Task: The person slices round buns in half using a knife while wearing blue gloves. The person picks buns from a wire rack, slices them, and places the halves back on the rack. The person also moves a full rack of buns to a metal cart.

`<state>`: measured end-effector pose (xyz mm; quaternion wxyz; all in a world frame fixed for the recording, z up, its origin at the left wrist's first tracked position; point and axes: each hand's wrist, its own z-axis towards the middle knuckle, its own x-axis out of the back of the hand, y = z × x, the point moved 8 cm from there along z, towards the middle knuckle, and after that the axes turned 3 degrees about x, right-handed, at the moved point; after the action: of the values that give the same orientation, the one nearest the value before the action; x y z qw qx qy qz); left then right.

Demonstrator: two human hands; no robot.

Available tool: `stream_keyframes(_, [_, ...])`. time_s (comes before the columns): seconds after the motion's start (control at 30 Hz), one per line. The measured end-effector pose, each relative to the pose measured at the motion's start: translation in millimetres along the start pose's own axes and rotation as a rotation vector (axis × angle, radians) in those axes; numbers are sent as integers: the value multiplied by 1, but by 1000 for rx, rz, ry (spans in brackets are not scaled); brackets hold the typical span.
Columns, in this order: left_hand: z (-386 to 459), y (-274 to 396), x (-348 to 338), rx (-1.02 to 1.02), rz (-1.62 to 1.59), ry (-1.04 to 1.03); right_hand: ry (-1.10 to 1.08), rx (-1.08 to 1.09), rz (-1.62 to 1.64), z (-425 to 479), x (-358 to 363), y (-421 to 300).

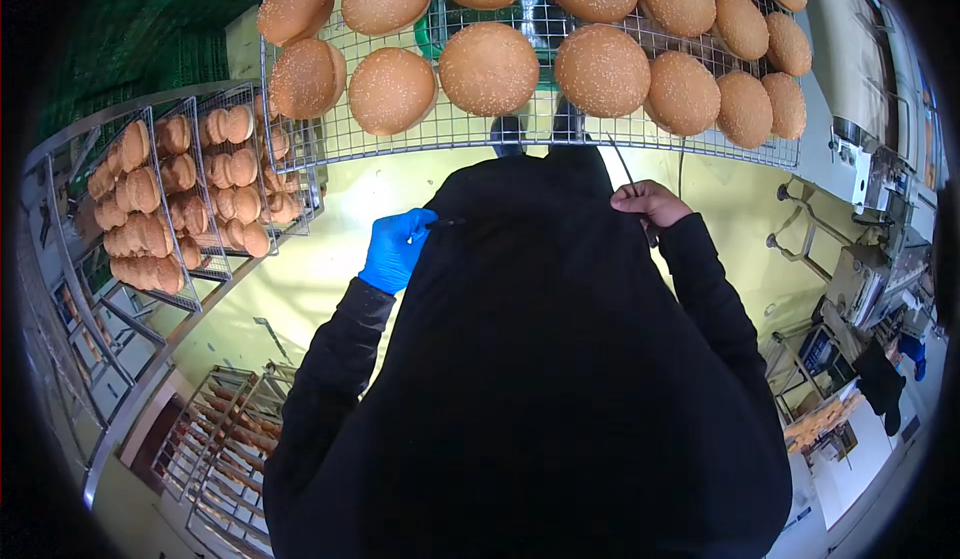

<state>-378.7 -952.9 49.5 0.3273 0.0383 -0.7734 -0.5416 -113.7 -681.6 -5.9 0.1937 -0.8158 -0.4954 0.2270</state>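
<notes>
My left hand (396, 247), in a blue glove, is at the left side of my black garment (525, 274); its fingers pinch a small dark strip (448, 223), whose nature I cannot tell. My bare right hand (656, 202) is at the garment's right edge, fingers closed around a thin dark cord-like thing (621, 160). That thing reaches up towards the wire rack, and a dark end shows below the fingers. In front of me, beyond both hands, sesame-seeded buns (489, 69) lie in rows on a wire cooling rack (465, 138). Neither hand touches the buns.
At left stands a metal rack trolley (191, 326) with wire shelves of buns (142, 190). Green crates (172, 56) are behind it. Another rack (225, 439) holds long baked goods at lower left. Machinery (862, 281) stands at right, with a person (879, 386) beyond it.
</notes>
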Motion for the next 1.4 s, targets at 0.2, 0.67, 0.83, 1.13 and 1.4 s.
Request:
stream_keyframes(0.2, [-3, -51, 3, 202, -56, -4, -143, 185, -167, 9, -23, -3])
stream_keyframes(0.67, [15, -44, -9, 258, -42, -225, 1, 233, -142, 56, 8, 46])
stream_keyframes(0.83, [66, 39, 78, 143, 0, -178, 375, 1, -188, 15, 71, 96])
stream_keyframes(1.13, [139, 94, 65, -276, 663, 214, 1333, 524, 786, -132, 115, 97])
stream_keyframes(1.4, [126, 98, 85, -66, -1256, 64, 701, 948, 94, -161, 6, -146])
